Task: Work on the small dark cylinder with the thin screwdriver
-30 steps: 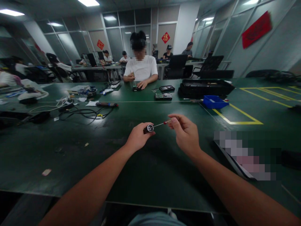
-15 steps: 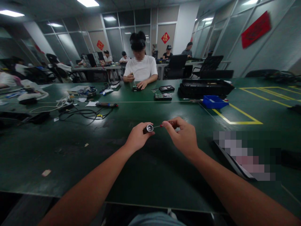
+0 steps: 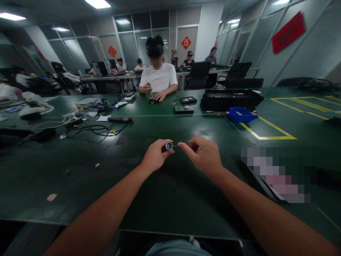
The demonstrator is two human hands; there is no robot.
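My left hand (image 3: 155, 156) is closed around a small dark cylinder with a silver-rimmed round end (image 3: 168, 146), which faces me. What sits inside the rim is too small to make out, and the fingers hide the rest of the body. A screwdriver with a reddish-brown handle (image 3: 192, 145) is in the closed grip of my right hand (image 3: 206, 153). Its thin metal shaft points left and reaches the rim; whether the tip is inside cannot be told. Both hands are raised over the green table (image 3: 170, 199).
Across the table a person in a white shirt (image 3: 159, 76) works on a small dark object. Hard drives (image 3: 183, 109), a blue tray (image 3: 242, 115) and a black case (image 3: 231, 99) lie beyond my hands. Cables (image 3: 97, 131) and an electric screwdriver (image 3: 120, 119) are at left.
My right hand has shifted left toward the cylinder, so less of the screwdriver's shaft shows. My left hand has stayed almost still.
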